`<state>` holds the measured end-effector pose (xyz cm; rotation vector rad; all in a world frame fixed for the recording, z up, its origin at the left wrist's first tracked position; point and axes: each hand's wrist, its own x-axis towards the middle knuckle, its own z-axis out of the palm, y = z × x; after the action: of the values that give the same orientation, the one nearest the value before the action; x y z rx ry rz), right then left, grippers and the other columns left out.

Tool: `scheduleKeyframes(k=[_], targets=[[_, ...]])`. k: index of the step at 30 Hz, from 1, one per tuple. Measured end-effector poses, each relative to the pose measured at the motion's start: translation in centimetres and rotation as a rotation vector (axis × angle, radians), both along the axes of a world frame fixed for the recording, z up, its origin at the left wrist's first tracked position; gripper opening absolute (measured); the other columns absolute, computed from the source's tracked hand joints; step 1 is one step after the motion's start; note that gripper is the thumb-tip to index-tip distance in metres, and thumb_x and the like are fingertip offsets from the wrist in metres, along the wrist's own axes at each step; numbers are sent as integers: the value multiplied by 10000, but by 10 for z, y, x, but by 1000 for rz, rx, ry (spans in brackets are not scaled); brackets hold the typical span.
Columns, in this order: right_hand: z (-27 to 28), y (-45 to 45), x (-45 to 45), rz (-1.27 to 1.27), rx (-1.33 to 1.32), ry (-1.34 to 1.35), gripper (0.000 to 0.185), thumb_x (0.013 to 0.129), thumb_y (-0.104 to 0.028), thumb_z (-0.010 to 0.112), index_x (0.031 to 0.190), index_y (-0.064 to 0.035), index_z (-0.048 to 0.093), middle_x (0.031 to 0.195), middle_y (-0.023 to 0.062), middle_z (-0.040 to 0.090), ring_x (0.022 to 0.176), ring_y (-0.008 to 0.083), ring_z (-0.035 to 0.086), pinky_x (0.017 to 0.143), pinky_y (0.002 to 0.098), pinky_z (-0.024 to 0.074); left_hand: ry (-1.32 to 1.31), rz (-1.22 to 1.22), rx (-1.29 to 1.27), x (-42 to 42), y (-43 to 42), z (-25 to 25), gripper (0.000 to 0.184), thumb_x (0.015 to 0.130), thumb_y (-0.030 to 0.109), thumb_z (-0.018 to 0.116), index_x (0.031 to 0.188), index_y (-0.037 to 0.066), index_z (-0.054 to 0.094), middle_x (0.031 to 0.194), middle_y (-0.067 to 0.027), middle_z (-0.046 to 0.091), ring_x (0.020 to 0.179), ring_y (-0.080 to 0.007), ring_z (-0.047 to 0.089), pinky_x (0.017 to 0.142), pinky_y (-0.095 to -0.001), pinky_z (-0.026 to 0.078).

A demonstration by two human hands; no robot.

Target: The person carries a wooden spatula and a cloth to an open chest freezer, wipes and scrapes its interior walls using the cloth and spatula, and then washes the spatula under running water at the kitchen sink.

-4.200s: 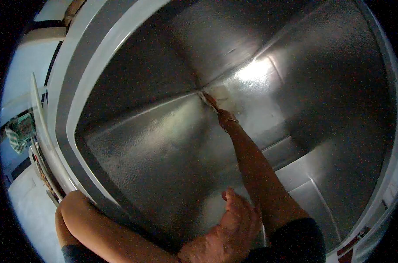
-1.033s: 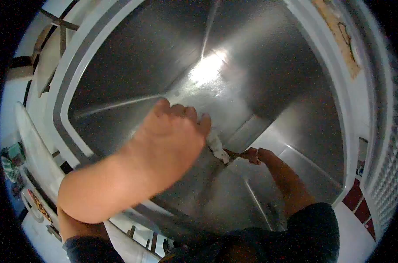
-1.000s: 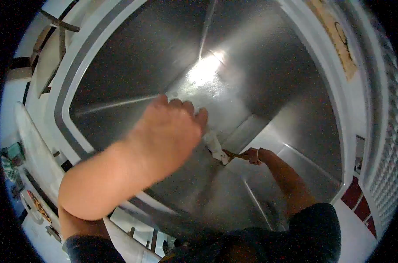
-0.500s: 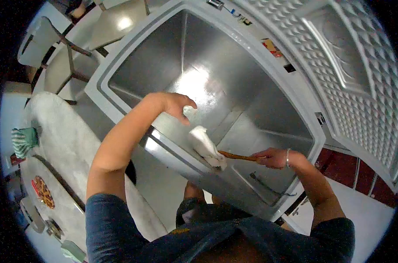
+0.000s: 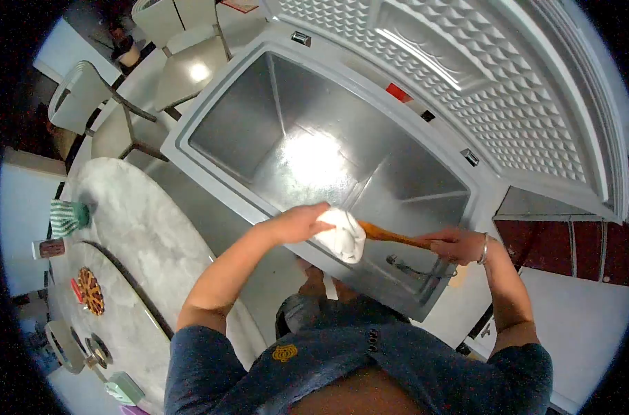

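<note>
My right hand (image 5: pixel 458 246), with a bangle at the wrist, is closed round a brown wooden handle (image 5: pixel 396 236). At the handle's other end is a bunched white cloth (image 5: pixel 342 238), wrapped over whatever is beneath it. My left hand (image 5: pixel 299 223) grips the cloth from its left side, some fingers hidden behind it. Both hands are over the near rim of a chest freezer (image 5: pixel 224 178), whose metal inside shows a bright reflection on the floor. The freezer's quilted lid (image 5: pixel 508 111) stands raised on the far side.
To my left is an oval marble-look table (image 5: pixel 131 200) with a green striped cloth bundle (image 5: pixel 68 217) and a round brown trivet-like item (image 5: pixel 91 291). Chairs (image 5: pixel 110 135) stand behind it. A dark cord (image 5: pixel 415 268) lies by the freezer's right end.
My left hand has come down from above the freezer's inside and closed on the white cloth. My right hand keeps its hold on the handle. The view has shifted.
</note>
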<state>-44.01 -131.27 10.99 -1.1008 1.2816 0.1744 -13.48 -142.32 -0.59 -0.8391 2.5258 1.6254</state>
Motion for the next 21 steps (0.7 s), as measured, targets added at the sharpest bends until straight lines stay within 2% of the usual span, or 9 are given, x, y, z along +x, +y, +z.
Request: scheduleKeyframes(k=[2, 3, 5, 6, 8, 10, 12, 17, 21], targets=[[7, 14, -9, -271, 29, -56, 355, 841, -213, 425, 1189, -143, 408, 571, -36, 367, 442, 51, 324, 354, 178, 256, 75, 110, 15, 3, 7, 19, 409, 824, 331, 439, 1064, 1, 409, 903, -162, 546, 808, -271, 533, 726, -326, 413], [7, 21, -11, -265, 21, -64, 355, 841, -213, 425, 1189, -143, 408, 571, -36, 367, 442, 51, 324, 354, 178, 256, 149, 341, 224, 3, 11, 30, 426, 829, 336, 433, 1075, -10, 404, 912, -149, 549, 793, -238, 541, 707, -309, 423], [2, 32, -11, -610, -65, -152, 362, 838, -236, 432, 1185, -138, 407, 561, -27, 362, 427, 49, 312, 342, 174, 234, 152, 759, 580, 3, 16, 50, 482, 835, 366, 418, 1099, -37, 395, 962, -127, 543, 796, -171, 553, 679, -285, 455], [0, 34, -9, -598, -76, -160, 362, 838, -236, 432, 1185, -138, 407, 561, -27, 362, 427, 49, 312, 342, 174, 234, 157, 769, 565, 1, 22, 53, 482, 835, 366, 418, 1099, -37, 395, 962, -127, 543, 796, -171, 553, 679, -285, 455], [-6, 40, -7, -734, -150, -312, 377, 834, -261, 437, 1186, -133, 396, 548, -22, 357, 406, 43, 293, 326, 173, 218, 486, 1138, 820, -2, 38, 50, 498, 826, 379, 428, 1099, -37, 394, 975, -141, 534, 829, -195, 553, 695, -305, 467], [-13, 48, -8, -727, -180, -291, 380, 834, -263, 437, 1187, -132, 390, 546, -20, 356, 400, 41, 289, 322, 171, 219, 486, 1168, 906, 0, 49, 36, 493, 823, 378, 432, 1110, -21, 386, 1008, -137, 517, 885, -207, 539, 745, -318, 461], [-18, 55, -8, -718, -208, -268, 383, 833, -265, 437, 1188, -130, 384, 544, -19, 356, 395, 40, 285, 318, 169, 221, 752, 1087, 1133, -2, 63, 27, 492, 824, 366, 433, 1121, -22, 372, 1034, -142, 501, 925, -210, 521, 771, -322, 450], [-21, 73, -11, -813, -208, -265, 388, 830, -284, 444, 1175, -111, 400, 544, -26, 374, 378, 45, 304, 325, 173, 245, 874, 1172, 1071, 1, 101, 46, 440, 730, 53, 553, 1125, -25, 375, 1047, -149, 494, 926, -252, 519, 792, -359, 447], [-13, 88, -28, -932, -325, -184, 388, 823, -288, 458, 1151, -82, 430, 546, -24, 404, 361, 55, 326, 332, 196, 276, 864, 1173, 939, 9, 130, 50, 393, 720, -8, 514, 1099, -23, 413, 1030, -148, 509, 895, -244, 537, 772, -345, 459]])
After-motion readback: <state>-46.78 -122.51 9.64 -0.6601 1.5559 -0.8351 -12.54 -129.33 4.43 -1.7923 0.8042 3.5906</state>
